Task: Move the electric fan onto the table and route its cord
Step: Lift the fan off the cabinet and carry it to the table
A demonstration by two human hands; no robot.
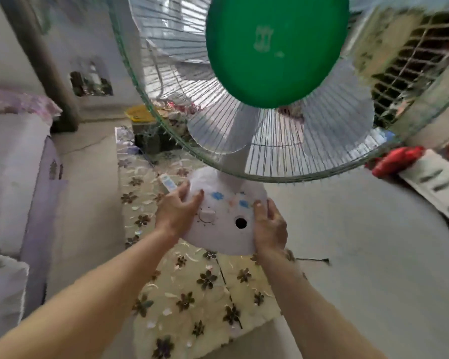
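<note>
The electric fan [226, 224] has a white round base, a white stem, pale blades, a wire cage and a big green hub disc that fills the top of the view. Its base is over the table [192, 288], which wears a cream cloth with brown flowers. My left hand [176, 208] grips the base's left edge and my right hand [268, 225] grips its right edge. A thin black cord [313, 259] lies on the floor to the right of the table. Whether the base rests on the cloth or hovers just above it, I cannot tell.
A small white remote [168, 183] lies on the cloth beside my left hand. A yellow box [139, 114] stands beyond the table's far end. A sofa [13, 161] runs along the left. A red cloth [397, 159] and a white panel [436, 180] lie on the grey floor at right.
</note>
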